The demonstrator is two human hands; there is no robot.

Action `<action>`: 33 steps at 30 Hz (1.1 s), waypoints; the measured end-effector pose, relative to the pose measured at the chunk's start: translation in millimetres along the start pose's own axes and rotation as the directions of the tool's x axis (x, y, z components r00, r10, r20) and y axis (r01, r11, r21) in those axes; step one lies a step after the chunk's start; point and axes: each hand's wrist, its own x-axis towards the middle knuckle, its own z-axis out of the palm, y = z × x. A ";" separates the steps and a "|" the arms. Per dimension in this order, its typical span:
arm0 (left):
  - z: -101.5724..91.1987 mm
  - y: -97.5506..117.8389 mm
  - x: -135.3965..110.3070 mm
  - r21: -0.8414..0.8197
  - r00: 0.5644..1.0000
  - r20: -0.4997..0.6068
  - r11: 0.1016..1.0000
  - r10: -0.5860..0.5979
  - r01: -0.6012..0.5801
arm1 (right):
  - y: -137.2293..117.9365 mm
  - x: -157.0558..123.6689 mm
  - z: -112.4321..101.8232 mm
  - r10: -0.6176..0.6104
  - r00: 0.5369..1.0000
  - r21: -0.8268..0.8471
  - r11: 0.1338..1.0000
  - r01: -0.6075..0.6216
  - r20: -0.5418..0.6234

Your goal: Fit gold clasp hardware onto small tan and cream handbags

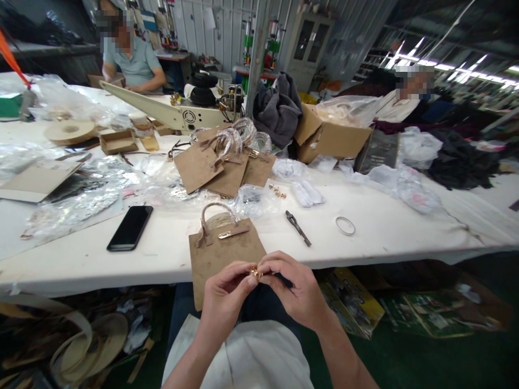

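Both hands meet at the table's front edge, over a brown handbag panel [227, 254] with a handle and a gold clasp strip. My left hand [227, 289] pinches a small gold metal fitting [255, 272] between thumb and fingers. From the other side my right hand [294, 289] closes thumb and forefinger on the same gold fitting. Its exact kind is too small to make out. Several similar gold fittings [277, 190] lie farther back on the table. To the right of the bag panel are a dark metal hand tool [298, 228] and a thin metal ring [345, 226].
A black phone [130, 228] lies at left. Stacked brown bag panels [198, 165] with plastic-wrapped handles sit mid-table, before a cream machine [178, 111]. Behind them are dark grey cloth [278, 108] and a cardboard box [332, 138]. A person [133, 62] sits across the table.
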 end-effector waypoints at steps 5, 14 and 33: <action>2.3 2.5 -2.3 0.047 0.999 -0.037 0.999 -0.021 0.023 | -0.6 -0.5 -0.8 -0.015 0.999 -0.012 1.000 0.015 0.030; 3.4 -2.4 -4.5 0.225 0.989 -0.134 0.974 0.067 -0.036 | 4.3 -6.4 5.7 0.110 0.992 0.047 0.993 -0.107 -0.064; 1.4 3.6 -6.8 0.412 0.963 0.052 0.873 0.265 -0.262 | 8.5 -16.9 9.1 0.080 0.994 0.036 0.996 -0.078 -0.069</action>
